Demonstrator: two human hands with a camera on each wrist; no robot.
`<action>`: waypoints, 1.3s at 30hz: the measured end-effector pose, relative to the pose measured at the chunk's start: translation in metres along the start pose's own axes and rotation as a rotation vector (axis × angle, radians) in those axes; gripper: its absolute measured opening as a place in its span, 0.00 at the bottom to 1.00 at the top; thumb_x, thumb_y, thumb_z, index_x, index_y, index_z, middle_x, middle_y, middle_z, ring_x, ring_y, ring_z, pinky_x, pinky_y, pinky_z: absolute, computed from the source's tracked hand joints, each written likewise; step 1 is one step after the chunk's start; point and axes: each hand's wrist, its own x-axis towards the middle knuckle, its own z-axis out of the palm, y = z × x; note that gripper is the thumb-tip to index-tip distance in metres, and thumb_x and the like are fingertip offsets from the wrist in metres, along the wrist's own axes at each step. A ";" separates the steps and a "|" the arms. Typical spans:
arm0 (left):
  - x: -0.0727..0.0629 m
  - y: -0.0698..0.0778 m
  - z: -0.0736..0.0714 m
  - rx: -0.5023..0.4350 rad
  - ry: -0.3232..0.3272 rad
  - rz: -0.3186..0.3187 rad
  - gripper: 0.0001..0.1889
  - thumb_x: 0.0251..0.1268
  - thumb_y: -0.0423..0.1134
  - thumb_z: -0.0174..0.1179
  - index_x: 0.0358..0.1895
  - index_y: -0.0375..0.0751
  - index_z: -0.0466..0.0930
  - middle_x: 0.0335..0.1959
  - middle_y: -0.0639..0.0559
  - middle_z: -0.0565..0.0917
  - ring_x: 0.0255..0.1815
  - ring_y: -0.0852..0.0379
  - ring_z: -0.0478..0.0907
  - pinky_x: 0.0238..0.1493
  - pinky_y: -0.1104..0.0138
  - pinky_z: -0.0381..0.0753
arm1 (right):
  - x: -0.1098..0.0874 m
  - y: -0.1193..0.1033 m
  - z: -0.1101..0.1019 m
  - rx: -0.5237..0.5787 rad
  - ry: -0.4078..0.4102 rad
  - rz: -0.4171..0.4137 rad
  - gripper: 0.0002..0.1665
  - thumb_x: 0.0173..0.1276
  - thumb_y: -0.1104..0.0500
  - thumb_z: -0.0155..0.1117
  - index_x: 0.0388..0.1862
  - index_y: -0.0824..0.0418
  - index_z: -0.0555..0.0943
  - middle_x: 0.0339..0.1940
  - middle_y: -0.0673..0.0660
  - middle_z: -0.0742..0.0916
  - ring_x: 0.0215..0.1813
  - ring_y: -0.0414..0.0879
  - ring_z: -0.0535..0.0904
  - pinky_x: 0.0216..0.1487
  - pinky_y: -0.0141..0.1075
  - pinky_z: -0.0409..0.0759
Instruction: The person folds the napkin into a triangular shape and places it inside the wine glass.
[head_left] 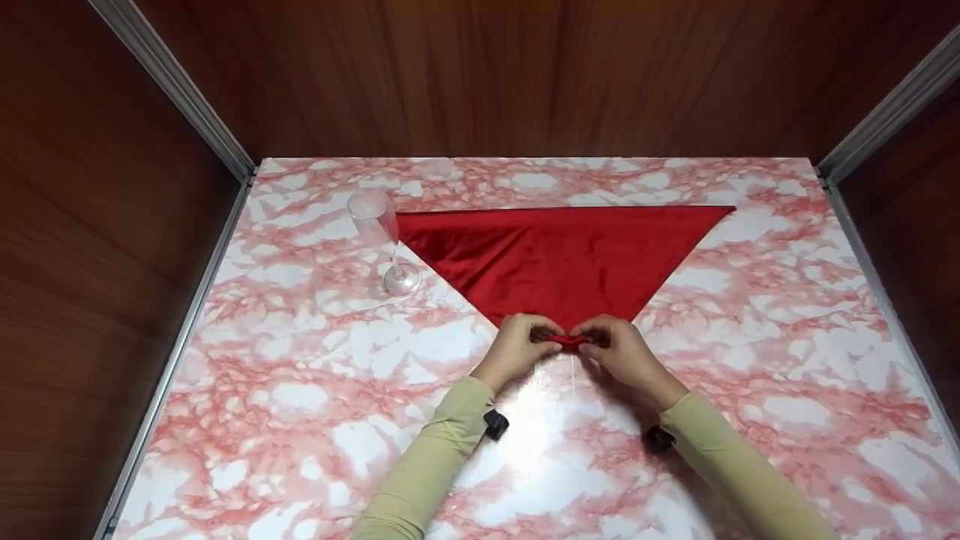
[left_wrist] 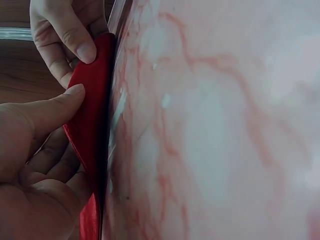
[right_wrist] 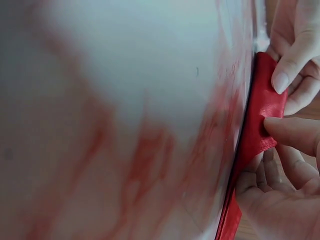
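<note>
A shiny red cloth (head_left: 559, 262) lies as a triangle, its long edge at the back and its narrowed end towards me. At that near end the cloth is turned over into a small fold. My left hand (head_left: 516, 349) pinches the left side of the fold between thumb and curled fingers, and my right hand (head_left: 619, 351) pinches the right side, close beside it. In the left wrist view, both thumbs press on the folded red strip (left_wrist: 92, 95), with fingers behind it. From the right wrist, the fold (right_wrist: 262, 105) shows slightly raised at its edge.
A clear stemmed glass (head_left: 379, 225) stands upright at the cloth's left corner, overlapping it in the head view. The red-and-white marbled table (head_left: 300, 450) is bounded by dark wooden panels (head_left: 525, 82) at the back and sides, with metal strips (head_left: 180, 90) along the corners.
</note>
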 end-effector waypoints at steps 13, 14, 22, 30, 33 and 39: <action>0.002 0.000 0.000 0.016 0.001 0.059 0.07 0.56 0.31 0.68 0.38 0.38 0.85 0.36 0.54 0.85 0.40 0.64 0.79 0.44 0.72 0.77 | -0.003 -0.026 -0.003 0.068 -0.005 0.012 0.08 0.64 0.74 0.60 0.42 0.74 0.79 0.39 0.68 0.84 0.44 0.60 0.80 0.44 0.35 0.76; 0.002 0.000 0.000 0.012 -0.004 0.058 0.07 0.57 0.30 0.67 0.39 0.38 0.85 0.36 0.54 0.85 0.40 0.64 0.79 0.44 0.73 0.77 | -0.004 -0.032 -0.004 0.071 -0.008 0.016 0.08 0.64 0.75 0.59 0.42 0.75 0.78 0.39 0.69 0.84 0.45 0.60 0.80 0.44 0.35 0.76; 0.006 0.002 0.004 -0.038 -0.002 0.025 0.05 0.62 0.30 0.63 0.41 0.38 0.83 0.35 0.53 0.85 0.39 0.65 0.79 0.44 0.73 0.76 | -0.003 -0.035 -0.005 0.077 -0.002 0.035 0.11 0.64 0.75 0.59 0.46 0.75 0.77 0.42 0.68 0.83 0.47 0.58 0.79 0.47 0.37 0.76; 0.009 0.002 0.004 -0.024 0.050 0.008 0.04 0.62 0.30 0.63 0.38 0.39 0.79 0.31 0.54 0.83 0.36 0.64 0.78 0.43 0.72 0.76 | -0.003 -0.041 -0.005 0.108 0.028 -0.038 0.19 0.58 0.80 0.60 0.50 0.77 0.74 0.47 0.72 0.80 0.52 0.65 0.76 0.54 0.55 0.74; 0.010 0.002 0.004 -0.025 0.067 0.010 0.05 0.61 0.30 0.64 0.37 0.38 0.78 0.30 0.54 0.82 0.35 0.63 0.78 0.42 0.71 0.76 | -0.003 -0.042 -0.004 0.093 0.040 -0.066 0.18 0.57 0.81 0.61 0.47 0.77 0.75 0.44 0.71 0.81 0.51 0.64 0.77 0.54 0.56 0.73; 0.013 0.001 0.005 -0.042 0.091 -0.006 0.06 0.60 0.29 0.64 0.38 0.36 0.76 0.28 0.52 0.83 0.33 0.62 0.78 0.39 0.71 0.77 | -0.002 -0.042 -0.001 0.108 0.065 -0.087 0.19 0.54 0.83 0.61 0.46 0.77 0.75 0.42 0.71 0.82 0.51 0.65 0.77 0.55 0.57 0.72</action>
